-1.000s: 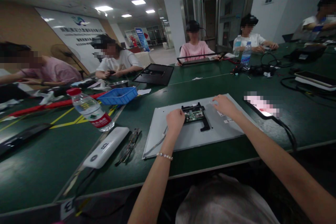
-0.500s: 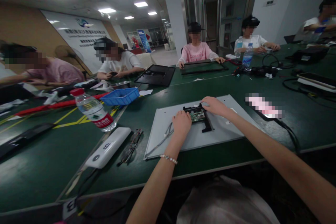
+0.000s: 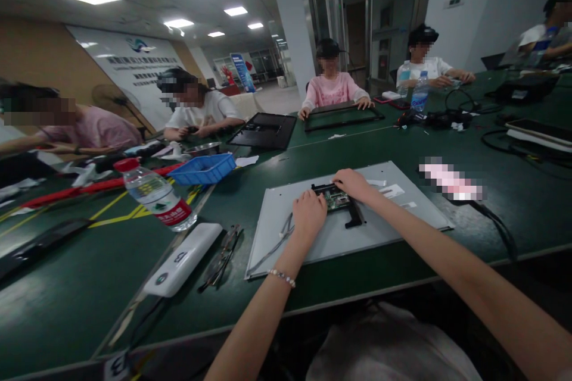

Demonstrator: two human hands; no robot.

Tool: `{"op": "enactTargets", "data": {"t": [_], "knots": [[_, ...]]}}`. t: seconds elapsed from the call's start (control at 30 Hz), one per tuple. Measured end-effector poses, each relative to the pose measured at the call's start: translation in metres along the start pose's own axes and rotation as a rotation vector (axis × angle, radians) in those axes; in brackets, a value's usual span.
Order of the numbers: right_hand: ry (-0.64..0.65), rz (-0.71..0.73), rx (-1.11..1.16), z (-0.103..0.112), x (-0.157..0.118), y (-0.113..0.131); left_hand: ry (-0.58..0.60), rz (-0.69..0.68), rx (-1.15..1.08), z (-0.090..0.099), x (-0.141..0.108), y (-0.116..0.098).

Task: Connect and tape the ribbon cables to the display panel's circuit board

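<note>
A grey display panel (image 3: 295,244) lies flat before me, back side up. On its middle sits a black bracket (image 3: 355,216) framing a green circuit board (image 3: 336,199). My left hand (image 3: 310,213) is closed at the bracket's left side, its fingers curled over the edge; the fingertips are partly hidden. My right hand (image 3: 352,184) pinches at the far edge of the bracket, and its forearm crosses over the panel's right part. Grey cables (image 3: 283,232) run from beside my left hand towards the panel's near left corner.
Left of the panel are glasses (image 3: 222,259), a white power bank (image 3: 184,259), a water bottle (image 3: 156,196) and a blue tray (image 3: 203,168). A phone (image 3: 451,181) with a cable lies to the right. Across the table, a person holds a black frame (image 3: 344,125); other people sit nearby.
My right hand has shifted left along the bracket's far edge, uncovering pale strips on the panel's right. My left hand stays at the left side. The view has tilted slightly.
</note>
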State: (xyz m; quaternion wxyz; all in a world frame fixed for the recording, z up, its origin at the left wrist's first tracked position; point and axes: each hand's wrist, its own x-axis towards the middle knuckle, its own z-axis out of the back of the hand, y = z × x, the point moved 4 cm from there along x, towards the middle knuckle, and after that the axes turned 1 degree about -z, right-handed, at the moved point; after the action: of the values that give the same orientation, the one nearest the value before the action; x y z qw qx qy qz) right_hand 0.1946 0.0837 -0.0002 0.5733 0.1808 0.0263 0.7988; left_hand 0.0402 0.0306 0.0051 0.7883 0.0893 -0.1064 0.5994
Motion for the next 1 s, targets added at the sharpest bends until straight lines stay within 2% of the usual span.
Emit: {"op": "enactTargets", "data": {"t": [0.13,0.23,0.43,0.67,0.9,1.0], "knots": [[-0.023,-0.026,-0.008,0.001,-0.001,0.002,-0.031,-0.002,-0.023,-0.002,0.000,0.001],[-0.082,-0.031,0.023,0.010,-0.003,-0.001,-0.035,-0.008,-0.050,-0.004,0.000,0.004],[-0.188,-0.072,0.031,0.038,-0.017,-0.030,-0.005,-0.024,-0.087,-0.002,-0.001,0.005],[-0.026,-0.094,-0.047,0.022,-0.039,-0.065,0.033,-0.004,-0.113,-0.001,-0.001,0.006],[-0.020,-0.091,0.014,0.024,-0.044,-0.064,0.052,-0.010,-0.134,0.003,-0.002,0.012],[-0.061,-0.094,0.004,0.028,-0.045,-0.060,0.052,-0.012,-0.137,0.003,-0.003,0.014]]}}
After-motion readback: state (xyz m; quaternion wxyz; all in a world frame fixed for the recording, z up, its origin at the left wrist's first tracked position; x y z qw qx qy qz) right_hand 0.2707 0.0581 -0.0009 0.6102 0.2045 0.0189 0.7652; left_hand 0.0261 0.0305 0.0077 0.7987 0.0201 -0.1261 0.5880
